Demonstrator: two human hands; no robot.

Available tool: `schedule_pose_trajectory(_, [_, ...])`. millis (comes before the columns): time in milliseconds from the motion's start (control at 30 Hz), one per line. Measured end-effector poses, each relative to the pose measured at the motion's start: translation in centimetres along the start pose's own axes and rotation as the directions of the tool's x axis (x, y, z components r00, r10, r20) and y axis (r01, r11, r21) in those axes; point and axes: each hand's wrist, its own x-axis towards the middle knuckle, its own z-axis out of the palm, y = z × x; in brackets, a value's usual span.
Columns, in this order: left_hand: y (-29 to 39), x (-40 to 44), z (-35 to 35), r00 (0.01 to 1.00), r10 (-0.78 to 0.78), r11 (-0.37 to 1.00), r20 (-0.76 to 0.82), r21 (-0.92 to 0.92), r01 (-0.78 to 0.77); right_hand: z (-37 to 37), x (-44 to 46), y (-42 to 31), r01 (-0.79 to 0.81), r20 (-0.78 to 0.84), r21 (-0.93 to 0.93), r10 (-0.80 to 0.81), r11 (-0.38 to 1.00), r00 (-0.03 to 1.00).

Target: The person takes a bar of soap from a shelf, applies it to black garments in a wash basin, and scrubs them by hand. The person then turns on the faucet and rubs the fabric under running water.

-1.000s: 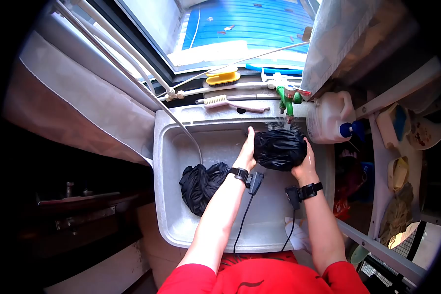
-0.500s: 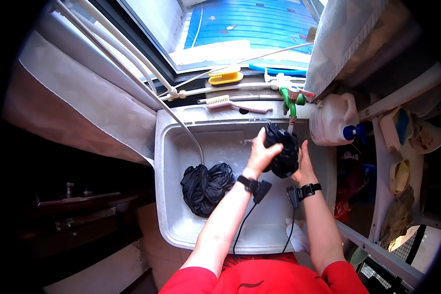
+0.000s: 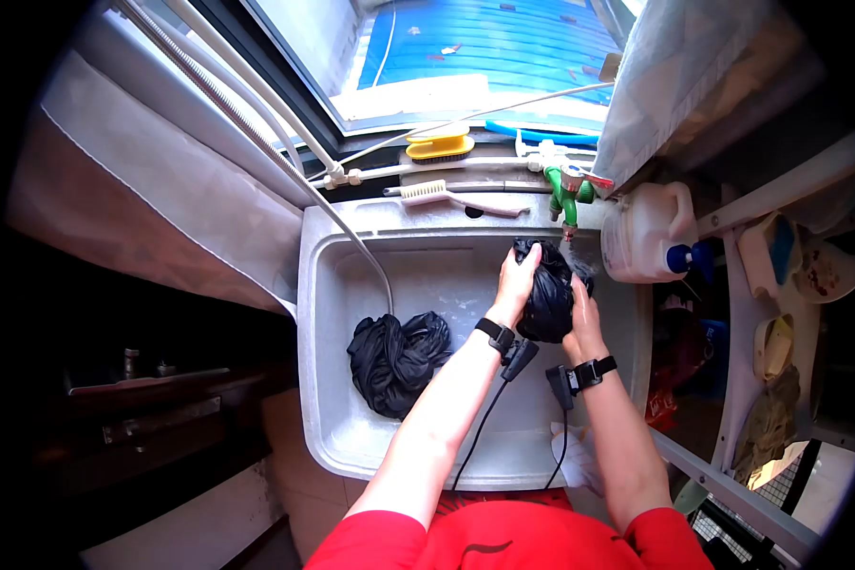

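A wet, bunched black cloth [image 3: 545, 302] is held between my two hands under the green tap [image 3: 564, 201], with water running onto its far right side. My left hand [image 3: 517, 283] grips the cloth's left side, thumb on top. On the right edge, my right hand [image 3: 584, 318] is closed on the same cloth, its fingers partly hidden. Another heap of black cloth [image 3: 399, 363] lies in the left part of the grey sink [image 3: 318, 418], where a thin hose [image 3: 375, 266] reaches down to it.
A white-bristled brush [image 3: 426, 193] lies on the sink's back ledge, and a yellow brush [image 3: 439, 145] sits behind it. A white jug [image 3: 641, 233] stands right of the tap. Shelves with soap dishes [image 3: 774, 347] are further right. Cables hang from my wrist straps.
Both hands have tightened around the black cloth, and my right hand's fingers have come over its edge. Water now splashes off the cloth's right side.
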Motion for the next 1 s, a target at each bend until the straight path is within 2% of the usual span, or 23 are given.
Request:
schedule_pose_trajectory(133, [0.5, -1.6, 0.1, 0.989, -0.008, 0.998, 0.146, -0.061, 0.017, -1.4, 1.6, -0.5, -0.050, 0.100, 0.114, 0.039, 0.992, 0.994])
schedule_pose_trajectory(167, [1.1, -3.6, 0.9, 0.960, 0.195, 0.899, 0.203, 0.355, -0.258, -1.3, 1.7, -1.2, -0.075, 0.116, 0.136, 0.060, 0.988, 0.991])
schedule_pose_trajectory(200, [1.2, -4.7, 1.6, 0.924, 0.302, 0.778, 0.233, 0.500, -0.380, -2.2, 3.0, -0.4, -0.038, 0.199, 0.084, 0.021, 0.996, 0.980])
schedule_pose_trajectory(233, [1.1, -5.3, 2.0, 0.874, 0.398, 0.618, 0.278, 0.623, -0.480, -1.7, 2.5, -0.8, -0.060, 0.168, 0.057, 0.049, 0.997, 0.985])
schedule_pose_trajectory(267, [1.9, -5.3, 2.0, 0.927, 0.287, 0.732, 0.241, 0.570, -0.375, -1.6, 2.7, 0.0, 0.011, 0.203, 0.060, -0.023, 0.998, 0.979])
schedule_pose_trajectory(300, [1.4, -4.1, 1.7, 0.914, 0.335, 0.708, 0.227, 0.580, -0.404, -1.3, 2.9, 0.7, 0.086, 0.238, 0.066, -0.099, 0.994, 0.966])
schedule_pose_trajectory(333, [1.7, -3.2, 1.7, 0.940, 0.300, 0.771, 0.160, 0.540, -0.338, -1.1, 1.4, 0.8, 0.133, 0.165, 0.023, -0.135, 0.991, 0.977])
schedule_pose_trajectory(367, [2.0, -2.6, 1.5, 0.964, 0.250, 0.829, 0.094, 0.493, -0.263, 0.4, -0.3, -0.1, 0.067, 0.063, 0.034, -0.069, 0.997, 0.996])
schedule_pose_trajectory(400, [2.4, -1.8, 1.1, 0.992, 0.116, 0.932, 0.048, 0.340, -0.125, 0.6, -1.0, -0.4, 0.068, 0.067, 0.009, -0.069, 0.998, 0.995])
schedule_pose_trajectory(433, [1.7, -0.9, 0.6, 0.995, 0.099, 0.963, -0.004, 0.254, -0.095, 0.9, -1.2, -0.6, 0.074, 0.082, -0.015, -0.072, 0.997, 0.994])
schedule_pose_trajectory(500, [-2.8, 1.7, -0.6, 0.997, -0.005, 0.991, 0.071, -0.136, 0.015, 0.5, -0.8, -0.6, 0.076, 0.083, -0.013, -0.075, 0.997, 0.994])
schedule_pose_trajectory(533, [-2.5, 1.3, -1.1, 0.984, -0.113, 0.936, 0.139, -0.316, 0.153, 0.4, -0.7, -0.9, 0.094, 0.119, 0.018, -0.096, 0.995, 0.988])
schedule_pose_trajectory(567, [-2.3, 0.5, -1.4, 0.980, -0.060, 0.890, 0.191, -0.435, 0.140, 0.4, -0.7, -1.2, 0.108, 0.157, 0.045, -0.114, 0.993, 0.981])
schedule_pose_trajectory(600, [-1.8, -0.1, -2.2, 0.950, -0.127, 0.829, 0.284, -0.496, 0.260, 0.1, -0.9, -1.8, 0.093, 0.158, 0.069, -0.103, 0.993, 0.982])
schedule_pose_trajectory(633, [-1.9, -0.7, -3.0, 0.906, -0.184, 0.752, 0.382, -0.539, 0.380, -0.3, -0.7, -2.2, 0.093, 0.188, 0.102, -0.110, 0.991, 0.976])
schedule_pose_trajectory(700, [-0.8, -2.5, -3.0, 0.876, -0.186, 0.729, 0.445, -0.536, 0.427, -1.4, 0.2, -2.3, -0.056, 0.235, 0.221, 0.002, 0.974, 0.972])
schedule_pose_trajectory(733, [-1.4, -2.7, -3.0, 0.860, -0.194, 0.701, 0.472, -0.547, 0.459, -1.0, -0.3, -2.6, -0.054, 0.235, 0.222, 0.001, 0.974, 0.972])
schedule_pose_trajectory(800, [-1.8, -2.7, -2.9, 0.844, -0.199, 0.671, 0.498, -0.558, 0.488, 0.2, -1.6, -3.3, -0.231, 0.393, 0.300, 0.101, 0.926, 0.914])
schedule_pose_trajectory(867, [-1.6, -3.2, -2.6, 0.756, -0.246, 0.596, 0.607, -0.520, 0.612, 0.0, -1.5, -2.9, -0.253, 0.401, 0.302, 0.118, 0.919, 0.908])
schedule_pose_trajectory(900, [-1.4, -3.2, -2.7, 0.755, -0.250, 0.593, 0.606, -0.521, 0.614, -0.2, -1.5, -2.6, -0.273, 0.410, 0.307, 0.132, 0.912, 0.902])
schedule_pose_trajectory(933, [-0.9, -2.8, -2.8, 0.763, -0.238, 0.628, 0.601, -0.504, 0.593, -1.4, -0.5, -2.1, -0.274, 0.408, 0.306, 0.134, 0.912, 0.903])
schedule_pose_trajectory(967, [-0.5, -2.2, -2.8, 0.771, -0.224, 0.663, 0.596, -0.487, 0.569, -3.1, 1.2, -1.4, -0.160, 0.401, 0.163, 0.083, 0.973, 0.912])
schedule_pose_trajectory(1000, [-0.5, -1.6, -2.7, 0.886, -0.221, 0.729, 0.408, -0.534, 0.428, -4.1, 2.1, -1.0, -0.040, 0.403, 0.016, 0.030, 0.999, 0.915])
